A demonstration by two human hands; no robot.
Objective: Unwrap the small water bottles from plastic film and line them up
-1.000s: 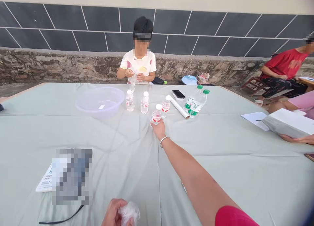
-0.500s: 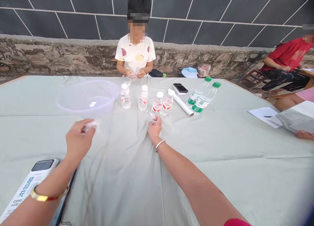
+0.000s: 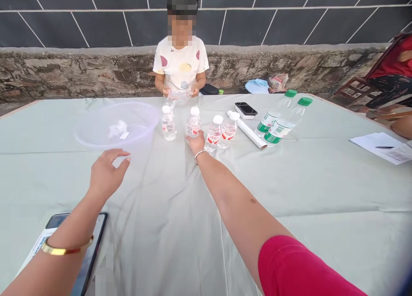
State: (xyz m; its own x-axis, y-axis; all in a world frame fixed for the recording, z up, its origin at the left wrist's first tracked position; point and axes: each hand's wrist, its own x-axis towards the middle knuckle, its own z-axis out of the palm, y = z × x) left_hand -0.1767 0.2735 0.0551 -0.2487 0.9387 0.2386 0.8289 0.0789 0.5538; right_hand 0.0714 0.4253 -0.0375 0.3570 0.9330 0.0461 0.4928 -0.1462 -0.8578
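My left hand (image 3: 109, 173) hovers over the cloth in front of a pale purple, see-through basin (image 3: 80, 138), thumb and fingers apart and holding nothing. A crumpled wad of clear plastic (image 3: 117, 128) shows inside the basin's outline, slightly blurred, beside a small white label (image 3: 124, 135). My right hand (image 3: 195, 144) grips the lower part of a small water bottle (image 3: 193, 122) with a white cap, which stands upright. To its left is a similar small bottle (image 3: 168, 126). Just right of the hand stand two more, a near bottle (image 3: 213, 135) and another bottle (image 3: 229, 132).
Two green-capped bottles (image 3: 277, 128), a white roll (image 3: 251, 134) and a phone on a white box (image 3: 246, 110) stand right. Across the table, a person (image 3: 182, 64) handles thin clear plastic. Papers (image 3: 380, 146) lie far right; another phone (image 3: 92, 249) lies under my left forearm.
My left hand has let go of the crumpled plastic, which is now within the basin's outline. My right hand has moved forward and left onto a small bottle. The view has shifted slightly.
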